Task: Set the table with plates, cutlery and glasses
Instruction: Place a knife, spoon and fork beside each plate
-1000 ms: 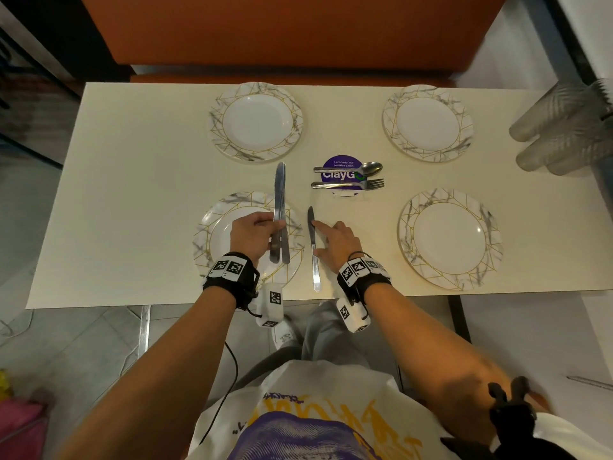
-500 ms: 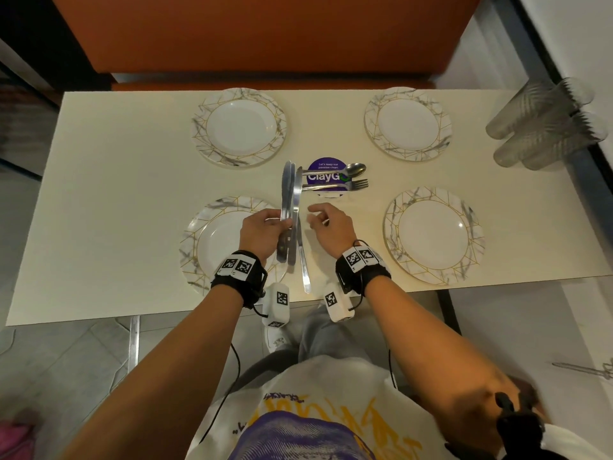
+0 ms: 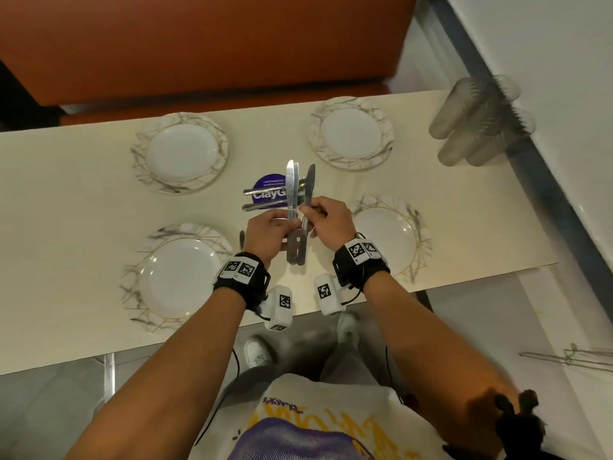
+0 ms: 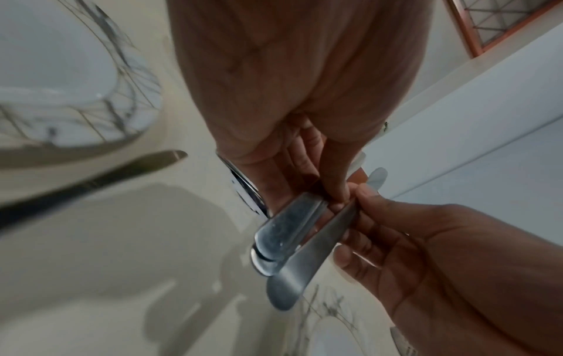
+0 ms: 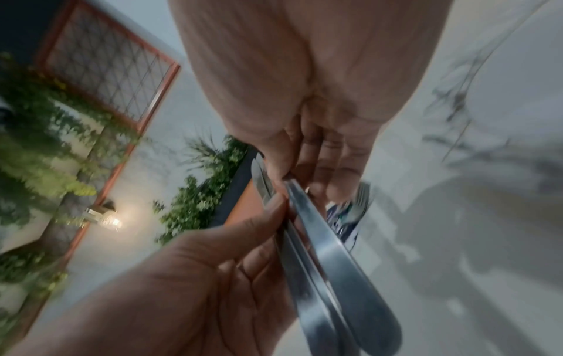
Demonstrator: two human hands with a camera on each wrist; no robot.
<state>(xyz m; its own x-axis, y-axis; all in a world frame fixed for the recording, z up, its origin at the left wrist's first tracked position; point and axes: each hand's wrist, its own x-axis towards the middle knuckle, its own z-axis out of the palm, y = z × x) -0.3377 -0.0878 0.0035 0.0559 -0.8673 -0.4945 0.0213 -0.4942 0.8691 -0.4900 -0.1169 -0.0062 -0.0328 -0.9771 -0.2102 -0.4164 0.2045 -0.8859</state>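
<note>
My left hand (image 3: 272, 234) grips two table knives (image 3: 292, 207) by their handles, blades pointing away from me, above the table between the two near plates. My right hand (image 3: 326, 220) pinches a third knife (image 3: 309, 190) right beside them; in the left wrist view its handle (image 4: 304, 265) lies against the pair (image 4: 283, 236). Another knife (image 4: 91, 183) lies on the table to the right of the near left plate (image 3: 179, 277). The near right plate (image 3: 388, 237) sits just right of my right hand. A spoon (image 3: 262, 190) and a fork (image 3: 262, 206) lie on a purple coaster (image 3: 268, 182).
Two more marbled plates stand at the far left (image 3: 180, 152) and far right (image 3: 351, 132). Several clear glasses (image 3: 481, 121) are grouped at the table's far right end by the wall. An orange bench (image 3: 199, 44) runs behind the cream table (image 3: 66, 210).
My right hand left the knife it had laid beside the near left plate and now pinches one from the bundle. Both hands have shifted right, towards the near right plate.
</note>
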